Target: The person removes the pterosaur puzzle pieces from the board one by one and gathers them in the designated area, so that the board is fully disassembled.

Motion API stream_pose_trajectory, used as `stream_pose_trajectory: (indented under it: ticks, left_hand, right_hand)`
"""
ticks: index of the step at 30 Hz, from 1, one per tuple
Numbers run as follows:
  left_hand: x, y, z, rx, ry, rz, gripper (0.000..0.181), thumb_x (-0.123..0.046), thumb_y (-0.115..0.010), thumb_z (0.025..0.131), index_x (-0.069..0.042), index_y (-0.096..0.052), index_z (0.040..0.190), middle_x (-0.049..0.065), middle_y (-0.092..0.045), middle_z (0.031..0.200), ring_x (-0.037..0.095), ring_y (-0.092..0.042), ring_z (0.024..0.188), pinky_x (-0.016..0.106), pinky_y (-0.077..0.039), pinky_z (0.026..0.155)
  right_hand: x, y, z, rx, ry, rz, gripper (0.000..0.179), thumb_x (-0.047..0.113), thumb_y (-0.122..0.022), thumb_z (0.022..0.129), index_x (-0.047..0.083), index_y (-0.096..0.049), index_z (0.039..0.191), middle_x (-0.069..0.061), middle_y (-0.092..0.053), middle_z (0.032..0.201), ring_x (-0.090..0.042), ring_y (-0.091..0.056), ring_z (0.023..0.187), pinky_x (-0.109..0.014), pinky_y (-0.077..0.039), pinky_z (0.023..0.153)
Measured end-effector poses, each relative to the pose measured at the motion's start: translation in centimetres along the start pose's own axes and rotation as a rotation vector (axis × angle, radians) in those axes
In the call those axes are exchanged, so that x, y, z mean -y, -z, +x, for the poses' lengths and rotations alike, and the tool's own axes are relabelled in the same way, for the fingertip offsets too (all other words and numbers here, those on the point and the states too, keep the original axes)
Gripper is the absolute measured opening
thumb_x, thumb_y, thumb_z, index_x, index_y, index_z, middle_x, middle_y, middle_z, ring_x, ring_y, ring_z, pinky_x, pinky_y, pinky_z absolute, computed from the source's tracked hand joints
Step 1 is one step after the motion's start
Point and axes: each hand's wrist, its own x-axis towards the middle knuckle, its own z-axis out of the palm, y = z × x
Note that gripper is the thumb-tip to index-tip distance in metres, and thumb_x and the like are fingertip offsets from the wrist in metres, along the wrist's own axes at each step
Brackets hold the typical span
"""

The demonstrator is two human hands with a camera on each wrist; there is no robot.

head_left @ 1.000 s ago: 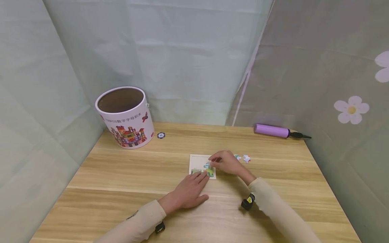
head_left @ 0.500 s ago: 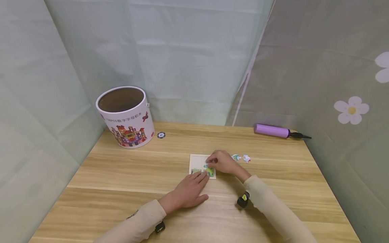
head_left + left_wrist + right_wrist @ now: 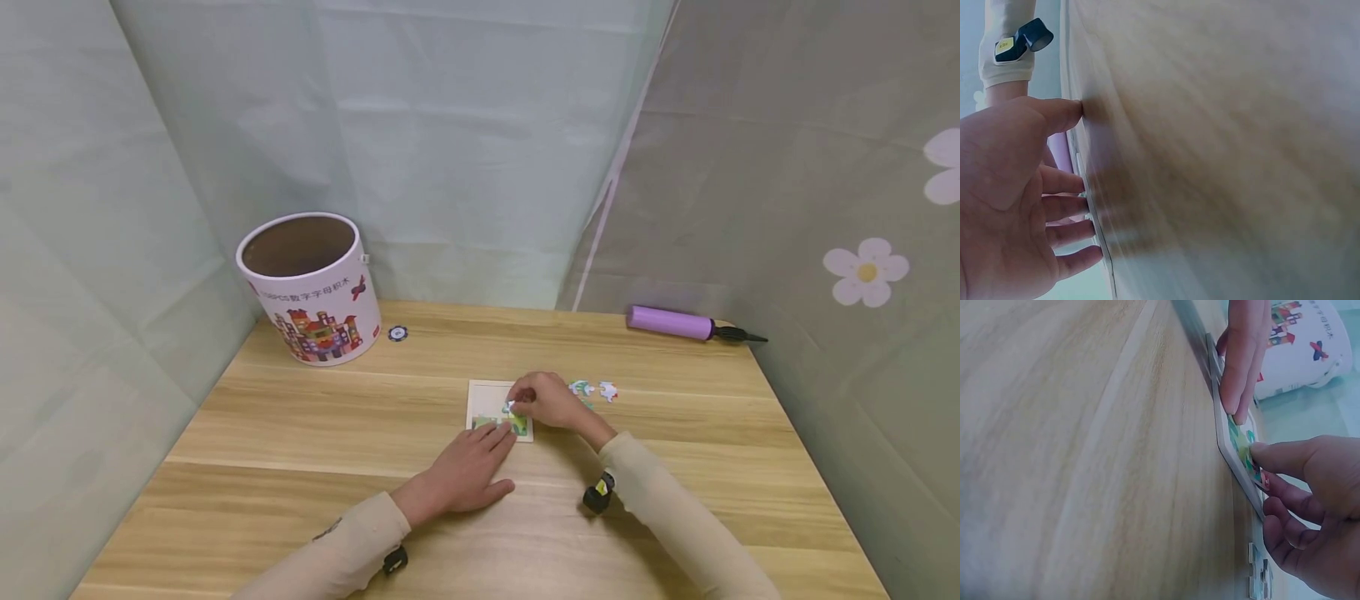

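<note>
A small square puzzle tray [image 3: 489, 393] lies mid-table, with green puzzle pieces [image 3: 521, 425] fitted along its near side. Stretched flat, my left hand [image 3: 468, 471] rests its fingertips on the tray's near edge and those pieces. My right hand [image 3: 551, 402] pinches a colourful puzzle piece [image 3: 1255, 465] between thumb and forefinger, low over the tray's right part; the fingers cover much of it in the head view. Loose puzzle pieces [image 3: 608, 391] lie just right of the tray, partly behind my right hand.
A white printed bucket [image 3: 322, 308] stands at the back left, a dark round chip [image 3: 397, 333] beside it. At the back right lies a purple hand pump [image 3: 671, 322] with a black nozzle. Fabric curtains [image 3: 480, 167] enclose the table's back and sides.
My right hand has shifted slightly left over the tray with the pinched piece, uncovering more of the loose pieces, and has since held nearly the same spot. The left hand has stayed put.
</note>
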Motion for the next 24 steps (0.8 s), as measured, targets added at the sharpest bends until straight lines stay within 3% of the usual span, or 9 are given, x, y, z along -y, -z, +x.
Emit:
stream_pose_trajectory:
  ticks: [14,24]
  left_hand:
    - [-0.1,0.1,0.2,0.025,0.010,-0.020,0.070,-0.050,-0.052,0.103,-0.004,-0.042,0.155,0.012,-0.039,0.162,0.030,-0.039,0.147,0.048,-0.039,0.115]
    - [-0.2,-0.1,0.3,0.027,0.020,0.003,0.071,-0.052,-0.051,0.103,-0.005,-0.042,0.155,0.011,-0.039,0.162,0.030,-0.040,0.147,0.047,-0.041,0.114]
  right_hand:
    - [0.3,1.0,-0.4,-0.009,0.037,0.084,0.006,0.012,-0.074,0.094,0.013,-0.079,0.096,0.004,-0.076,0.094,-0.008,-0.067,0.087,-0.032,-0.056,0.081]
    - [-1.6,3.9,-3.2,-0.076,-0.017,0.146,0.010,0.015,-0.074,0.094,0.012,-0.081,0.101,0.000,-0.077,0.100,-0.011,-0.070,0.089,-0.032,-0.059,0.080]
